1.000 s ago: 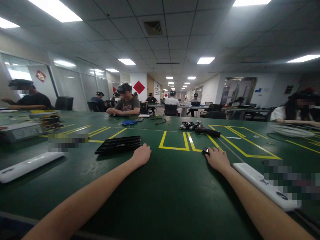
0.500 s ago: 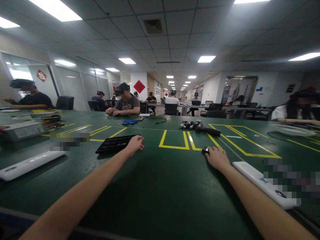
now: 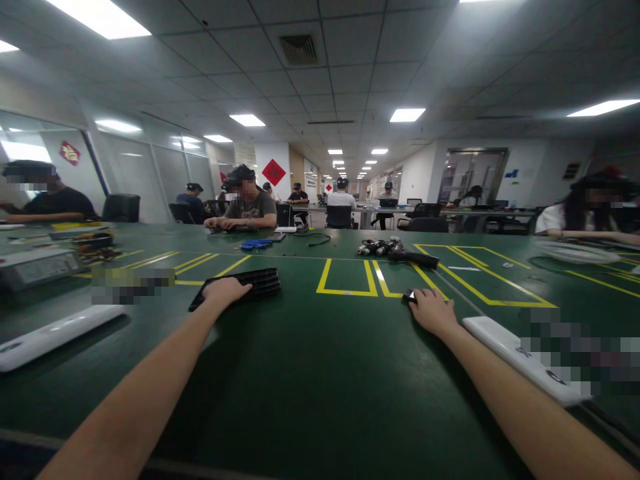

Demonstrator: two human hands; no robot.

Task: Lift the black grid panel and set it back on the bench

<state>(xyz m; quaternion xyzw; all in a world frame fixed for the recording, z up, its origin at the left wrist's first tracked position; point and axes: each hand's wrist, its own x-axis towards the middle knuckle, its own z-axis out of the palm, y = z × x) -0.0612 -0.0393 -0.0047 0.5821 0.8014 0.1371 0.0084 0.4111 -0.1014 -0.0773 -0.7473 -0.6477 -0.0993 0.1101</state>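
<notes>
My left hand (image 3: 223,291) lies on the near edge of a black slatted grille (image 3: 260,281) on the green table (image 3: 320,373); its fingers curl over the grille. My right hand (image 3: 433,310) rests on the table further right, fingers closed over a small black and white object (image 3: 409,295) that is mostly hidden under them. Both forearms stretch out from the bottom of the view.
A long white bar (image 3: 517,357) lies beside my right forearm, another white bar (image 3: 55,333) at the left. Yellow tape boxes (image 3: 346,280) mark the table. A black tool with several connectors (image 3: 395,251) lies beyond. A grey device (image 3: 37,267) stands far left. Several people sit around.
My left hand has moved left and forward from the bare table onto the black grille. My right hand has stayed where it was. The view has shifted slightly.
</notes>
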